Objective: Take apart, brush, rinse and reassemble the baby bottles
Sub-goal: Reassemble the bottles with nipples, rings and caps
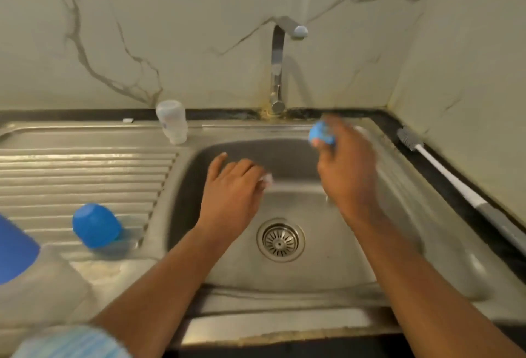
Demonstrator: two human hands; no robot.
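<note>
Stainless steel sink (284,298) fills the view, and both hands hang over its basin. The right hand (344,166) is raised near the back right corner of the basin, its fingers curled round a blue ring (320,134) that sits at the fingertips, just in front of the base of the tap (277,67). The left hand (230,186) is lower and nearer the middle, forefinger stretched out, the other fingers pinching a pale piece (267,179); motion blur makes it hard to name, though it may be a teat. The two hands are apart, with the drain strainer (280,239) below and between the forearms.

On the ribbed drainboard (71,175), well to the left of the left hand, a blue cap (95,225) lies tipped on its side. A clear bottle (172,121) stands upside down at the back of the drainboard, beside the basin's corner. A bottle brush (438,169) lies on the black bench (71,115) right of the sink, beyond the right hand
</note>
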